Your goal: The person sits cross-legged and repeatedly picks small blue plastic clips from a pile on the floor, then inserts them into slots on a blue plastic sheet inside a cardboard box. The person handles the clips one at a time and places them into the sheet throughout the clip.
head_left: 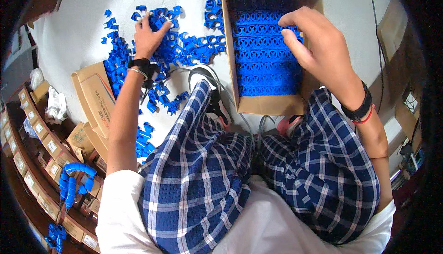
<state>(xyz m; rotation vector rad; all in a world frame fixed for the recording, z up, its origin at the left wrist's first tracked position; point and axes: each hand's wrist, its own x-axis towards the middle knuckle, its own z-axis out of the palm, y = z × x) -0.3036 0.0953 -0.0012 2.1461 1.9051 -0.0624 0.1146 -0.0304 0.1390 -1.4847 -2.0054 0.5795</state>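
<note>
Small blue plastic pipe clips (189,51) lie in a loose pile on the floor at the left. My left hand (150,37) reaches into the far part of that pile, thumb and fingers spread among the clips. To the right stands an open cardboard box (265,104), holding more blue clips (263,55) set in tidy rows. Over the box's right side hovers my right hand (318,37), its thumb and fingertips a little apart near the upper rows. I see nothing between them. The undersides of its other fingers are hidden.
Cardboard flaps (94,92) stand left of the pile. Farther left are shelves of small boxes (48,143) and blue pipe fittings (71,185). A shoe (203,76) sits between pile and box. Dark cables (378,37) run along the right; a grey cord passes near the shoe.
</note>
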